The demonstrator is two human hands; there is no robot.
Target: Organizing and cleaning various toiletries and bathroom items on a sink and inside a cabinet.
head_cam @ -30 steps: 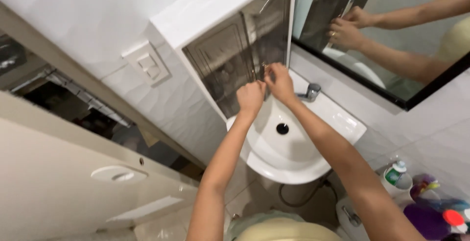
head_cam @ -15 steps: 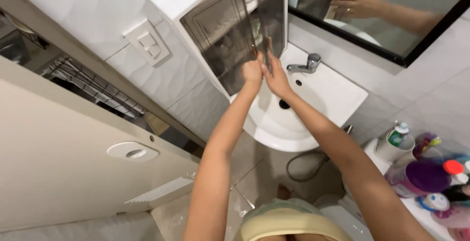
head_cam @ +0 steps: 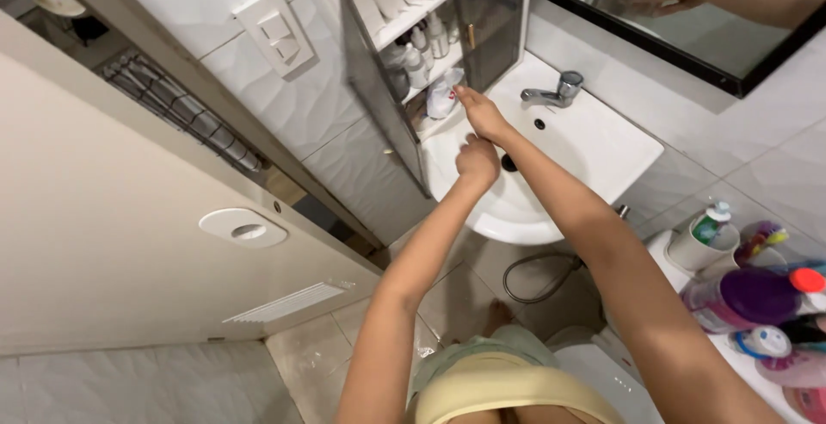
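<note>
A white pouch (head_cam: pixel 445 95) with a small red mark lies at the front of the lower shelf inside the open wall cabinet (head_cam: pixel 379 24), which hangs on the tiled wall just to the left of the sink (head_cam: pixel 594 144). The right hand (head_cam: pixel 482 114) is stretched toward this pouch with the fingers extended and loosely spread; the fingertips are at its edge, but it is not possible to tell if they really touch it, and the hand holds nothing. The left hand (head_cam: pixel 477 160) is a little lower, above the left part of the basin, and it is curled like a loose fist; I cannot tell if something is inside it. On the shelves behind the pouch stand several small white bottles (head_cam: pixel 419 61). The dark glass door (head_cam: pixel 489 15) of the cabinet is open toward the mirror (head_cam: pixel 688 11). A metal faucet (head_cam: pixel 551 92) sits at the back of the sink. At the right, well apart from the hands, many colourful bottles (head_cam: pixel 757 295) stand on a white surface.
</note>
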